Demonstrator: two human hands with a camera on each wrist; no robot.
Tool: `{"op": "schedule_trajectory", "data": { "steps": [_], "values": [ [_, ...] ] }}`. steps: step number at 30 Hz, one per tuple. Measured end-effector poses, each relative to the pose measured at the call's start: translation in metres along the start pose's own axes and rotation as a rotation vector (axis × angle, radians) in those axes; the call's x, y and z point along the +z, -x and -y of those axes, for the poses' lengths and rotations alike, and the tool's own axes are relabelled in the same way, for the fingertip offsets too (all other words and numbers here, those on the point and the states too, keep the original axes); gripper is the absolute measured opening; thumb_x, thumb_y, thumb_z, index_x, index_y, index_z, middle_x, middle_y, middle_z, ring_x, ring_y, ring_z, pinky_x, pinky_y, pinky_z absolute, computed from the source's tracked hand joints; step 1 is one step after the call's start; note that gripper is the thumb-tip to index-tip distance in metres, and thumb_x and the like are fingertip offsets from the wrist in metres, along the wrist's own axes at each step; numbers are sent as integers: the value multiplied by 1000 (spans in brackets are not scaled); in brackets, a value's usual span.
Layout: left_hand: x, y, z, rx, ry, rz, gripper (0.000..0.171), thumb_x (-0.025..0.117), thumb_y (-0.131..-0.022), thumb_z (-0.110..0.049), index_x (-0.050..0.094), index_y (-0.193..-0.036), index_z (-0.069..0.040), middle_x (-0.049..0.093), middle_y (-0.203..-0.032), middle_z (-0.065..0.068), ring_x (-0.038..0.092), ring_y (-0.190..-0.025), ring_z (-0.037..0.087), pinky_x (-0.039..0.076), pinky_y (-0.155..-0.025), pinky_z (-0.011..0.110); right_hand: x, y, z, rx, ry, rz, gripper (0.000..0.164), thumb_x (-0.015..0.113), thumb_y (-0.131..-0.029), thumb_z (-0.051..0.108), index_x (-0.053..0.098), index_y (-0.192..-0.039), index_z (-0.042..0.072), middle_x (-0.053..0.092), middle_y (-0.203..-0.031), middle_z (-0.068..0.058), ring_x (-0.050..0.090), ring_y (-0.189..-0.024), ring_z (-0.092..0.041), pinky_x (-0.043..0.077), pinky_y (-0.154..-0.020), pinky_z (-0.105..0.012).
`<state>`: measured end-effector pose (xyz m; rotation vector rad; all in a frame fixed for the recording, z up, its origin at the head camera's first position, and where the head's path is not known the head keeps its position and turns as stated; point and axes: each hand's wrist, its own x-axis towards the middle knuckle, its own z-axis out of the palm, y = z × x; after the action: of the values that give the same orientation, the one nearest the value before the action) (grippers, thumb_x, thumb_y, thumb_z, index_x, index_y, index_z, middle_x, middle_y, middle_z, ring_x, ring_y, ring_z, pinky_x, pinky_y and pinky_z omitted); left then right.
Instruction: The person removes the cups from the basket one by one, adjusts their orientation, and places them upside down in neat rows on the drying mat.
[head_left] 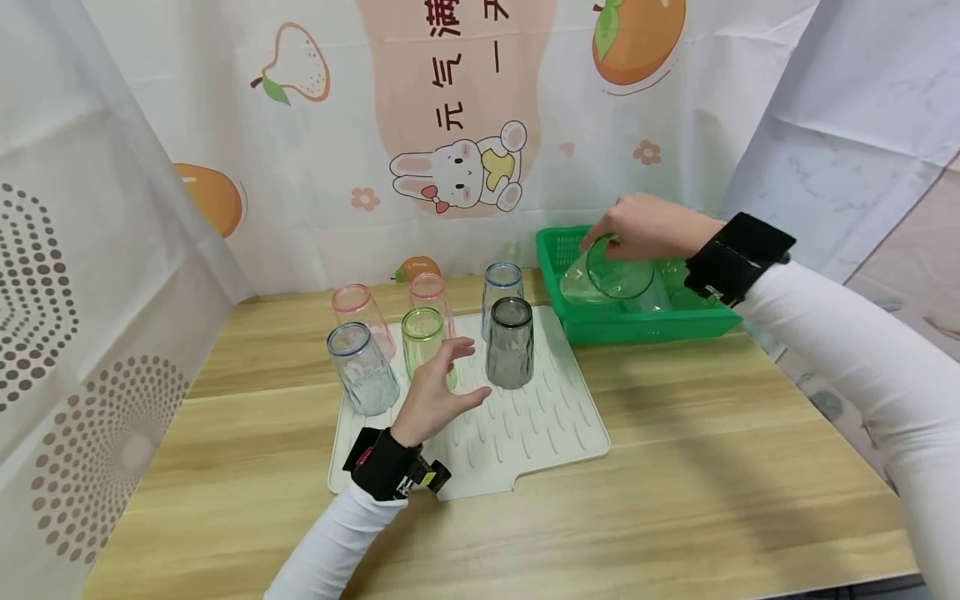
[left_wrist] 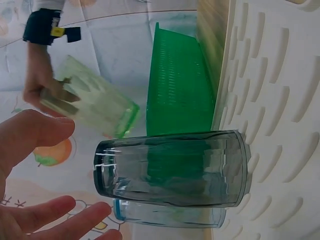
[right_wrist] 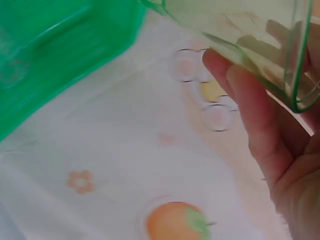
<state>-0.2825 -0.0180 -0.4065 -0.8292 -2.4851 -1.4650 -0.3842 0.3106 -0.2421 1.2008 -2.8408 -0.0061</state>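
My right hand (head_left: 648, 227) grips a pale green drinking glass (left_wrist: 97, 100) by its wall, held tilted above the green plastic basket (head_left: 637, 325). In the right wrist view, fingers and thumb lie along the side of this glass near its green rim. My left hand (head_left: 435, 404) is over the white drying mat (head_left: 555, 433), thumb and fingers spread apart with nothing between them. Closest to it are an upside-down grey glass (head_left: 512, 350) and a green-rimmed glass (head_left: 422, 333), which the hand partly hides.
Also upside down on the mat are two pink-rimmed glasses (head_left: 362, 315) (head_left: 429, 292) and two blue-rimmed glasses (head_left: 366, 375) (head_left: 501, 279). More clear glassware lies in the basket. A printed curtain (head_left: 315, 167) hangs behind the wooden table (head_left: 675, 500).
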Motion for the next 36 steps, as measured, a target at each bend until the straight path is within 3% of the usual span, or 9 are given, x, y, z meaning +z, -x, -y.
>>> {"op": "schedule_trajectory", "data": {
  "steps": [4, 12, 18, 23, 31, 34, 36],
  "values": [
    [2, -3, 2, 2, 4, 24, 63, 80, -77, -6, 48, -131, 2, 57, -129, 17, 52, -122, 30, 42, -98, 49, -15, 9, 24, -30, 9, -58, 38, 56, -80, -5, 77, -103, 16, 44, -51, 10, 24, -47, -5, 24, -48, -24],
    [5, -8, 0, 13, -47, 35, 74, 82, -76, -11, 43, -138, 1, 49, -138, 17, 43, -130, 32, 37, -103, 47, -25, 11, 63, -187, -63, -78, 41, 58, -78, -8, 77, -102, 20, 55, -59, 15, 31, -48, -3, 32, -48, -23],
    [7, -12, -14, 60, -17, 54, 87, 84, -74, -15, 35, -144, -1, 41, -145, 17, 37, -134, 30, 32, -107, 46, -7, 1, 89, -236, -203, -41, 38, 63, -79, -7, 76, -105, 18, 67, -75, 12, 42, -52, -4, 40, -50, -23],
    [10, -8, -23, 106, -10, 96, 94, 85, -72, -14, 29, -147, -2, 38, -147, 17, 34, -136, 27, 31, -108, 44, 17, -6, 106, -243, -327, -12, 37, 65, -79, -6, 76, -108, 14, 68, -77, 8, 38, -52, -4, 35, -47, -22],
    [15, 5, -33, 81, 59, 147, 99, 87, -70, -15, 27, -148, -5, 39, -146, 10, 41, -130, 22, 38, -103, 43, 37, -8, 119, -259, -490, -46, 38, 62, -82, -6, 74, -113, 12, 68, -78, 9, 30, -50, -4, 28, -45, -21],
    [15, 8, -36, 70, 90, 153, 99, 87, -70, -16, 27, -148, -6, 41, -144, 9, 43, -128, 22, 40, -102, 45, 41, -8, 122, -260, -528, -67, 39, 61, -82, -6, 73, -114, 13, 64, -71, 10, 26, -48, -4, 27, -45, -21],
    [16, 10, -36, 55, 97, 149, 99, 87, -70, -16, 28, -148, -7, 42, -143, 9, 44, -127, 23, 40, -101, 47, 44, -8, 124, -255, -548, -69, 38, 61, -82, -6, 73, -114, 12, 67, -77, 10, 26, -49, -4, 28, -45, -21]
  ]
}}
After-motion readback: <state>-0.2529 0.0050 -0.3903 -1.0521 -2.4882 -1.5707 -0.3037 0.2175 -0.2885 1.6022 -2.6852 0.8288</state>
